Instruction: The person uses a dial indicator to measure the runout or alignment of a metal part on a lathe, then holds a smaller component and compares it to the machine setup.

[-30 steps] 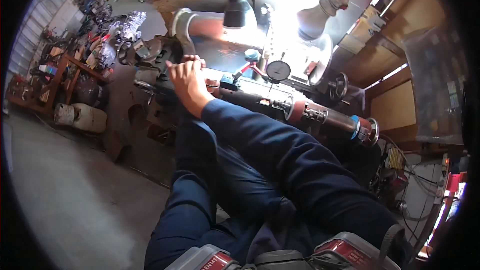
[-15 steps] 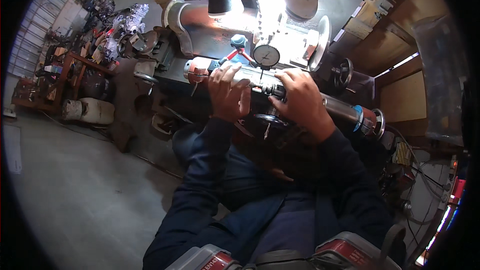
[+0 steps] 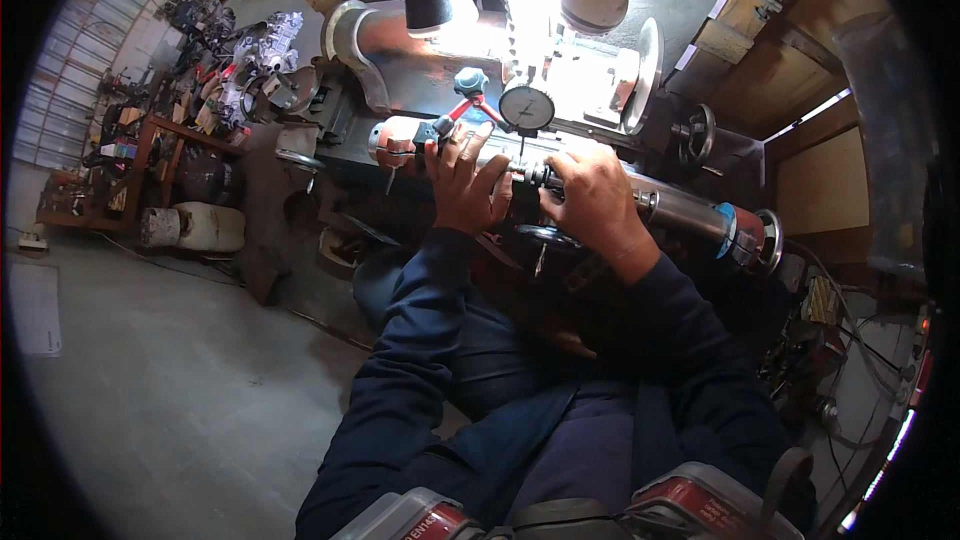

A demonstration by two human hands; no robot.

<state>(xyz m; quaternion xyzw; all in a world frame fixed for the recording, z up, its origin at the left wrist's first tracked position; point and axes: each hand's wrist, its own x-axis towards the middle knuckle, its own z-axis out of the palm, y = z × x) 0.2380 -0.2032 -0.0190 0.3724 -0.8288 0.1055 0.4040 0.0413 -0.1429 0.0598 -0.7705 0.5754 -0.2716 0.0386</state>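
Left hand (image 3: 464, 186), right hand (image 3: 600, 192); narrow gap under gauge (image 3: 527, 107)

Here on my remote feed come the sleeves: left sleeve (image 3: 395, 380) and right sleeve (image 3: 690, 330), both dark navy, soft cloth, crumpled into folds and ending close to the wrists. Left hand (image 3: 468, 180), bare; right hand (image 3: 600, 195), bare too. Between the sleeves I've got a dusky purple top (image 3: 585, 450), then dark blue trousers (image 3: 500, 355) farther out. And right at my near edge, two clear-edged cases (image 3: 695, 500) with red labels and pale print, a dark grey piece (image 3: 568, 513) between them, a dark strap (image 3: 787, 480) looping on the right!
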